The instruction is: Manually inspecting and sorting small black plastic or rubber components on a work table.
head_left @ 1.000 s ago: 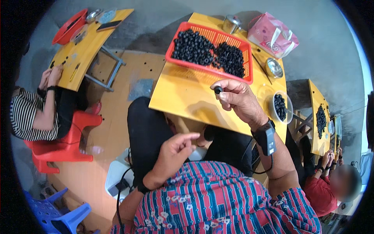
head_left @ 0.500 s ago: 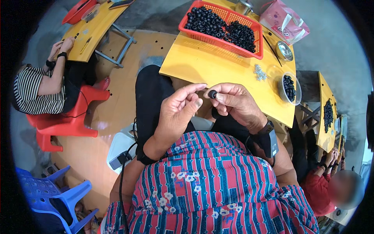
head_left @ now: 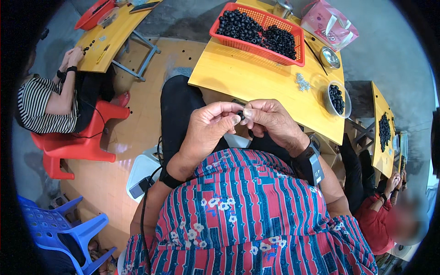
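Black part, small and round (head_left: pixel 240 115): between the fingertips of both hands, above the wearer's lap and just off the near edge of a yellow table (head_left: pixel 233 71). Left hand (head_left: pixel 204 133) has thumb and forefinger closed in on it; right hand (head_left: pixel 277 121) pinches it from the other side, thumb uppermost. Fingers hide much of the piece; from where I stand, can't tell which hand bears more of the hold. Dark band (head_left: pixel 172 180) on the left wrist, boxy device (head_left: pixel 315 167) on the right.

On the table: red basket (head_left: pixel 256 52) at the far side, two heaps of black pieces inside, left heap (head_left: pixel 240 27) looking coarser than right heap (head_left: pixel 279 41). Nearer, a loose scatter of small silvery bits (head_left: pixel 302 82). Clear tub (head_left: pixel 349 107) at the right edge, more black pieces within. Metal bowl (head_left: pixel 329 57) behind it, dark thin rod (head_left: pixel 316 57) lying just beside the bowl. Pink bag (head_left: pixel 327 25) at the back.

To the left, a person in a striped top (head_left: pixel 46 105) on a red chair (head_left: pixel 91 149), hands at another yellow table. To the right, a person in red (head_left: pixel 376 229), near a table bearing a dark pile (head_left: pixel 384 130).
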Action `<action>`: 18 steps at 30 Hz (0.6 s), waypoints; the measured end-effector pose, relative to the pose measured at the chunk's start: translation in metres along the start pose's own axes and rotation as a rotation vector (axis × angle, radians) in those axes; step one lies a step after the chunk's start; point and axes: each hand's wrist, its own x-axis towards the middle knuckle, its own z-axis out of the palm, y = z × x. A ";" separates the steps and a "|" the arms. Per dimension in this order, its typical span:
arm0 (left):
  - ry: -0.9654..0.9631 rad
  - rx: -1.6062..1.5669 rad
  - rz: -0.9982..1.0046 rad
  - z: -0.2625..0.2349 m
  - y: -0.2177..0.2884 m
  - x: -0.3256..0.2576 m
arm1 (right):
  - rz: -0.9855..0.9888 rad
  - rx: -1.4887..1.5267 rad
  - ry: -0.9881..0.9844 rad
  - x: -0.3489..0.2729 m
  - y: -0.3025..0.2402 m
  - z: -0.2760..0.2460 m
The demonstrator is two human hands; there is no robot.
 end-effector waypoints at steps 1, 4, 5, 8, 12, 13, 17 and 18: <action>-0.004 -0.052 -0.033 0.000 0.000 0.001 | -0.007 0.020 0.021 0.000 0.001 -0.001; -0.008 -0.128 -0.077 -0.001 -0.004 0.002 | -0.045 0.020 0.033 0.001 0.007 -0.003; -0.009 -0.152 -0.088 -0.001 -0.005 0.003 | -0.046 0.021 0.032 0.000 0.007 -0.002; -0.009 -0.144 -0.072 0.000 -0.009 0.002 | -0.062 0.033 0.051 -0.001 0.010 0.001; 0.015 -0.152 -0.086 0.001 -0.014 0.000 | -0.098 0.028 0.031 -0.003 0.018 0.000; 0.013 -0.146 -0.085 0.000 -0.015 0.000 | -0.107 0.012 0.034 -0.003 0.020 0.000; 0.003 -0.032 -0.011 0.001 -0.017 0.000 | -0.142 0.011 0.063 -0.003 0.023 0.001; 0.006 -0.033 -0.016 0.001 -0.019 0.000 | -0.114 -0.027 0.083 -0.002 0.024 0.001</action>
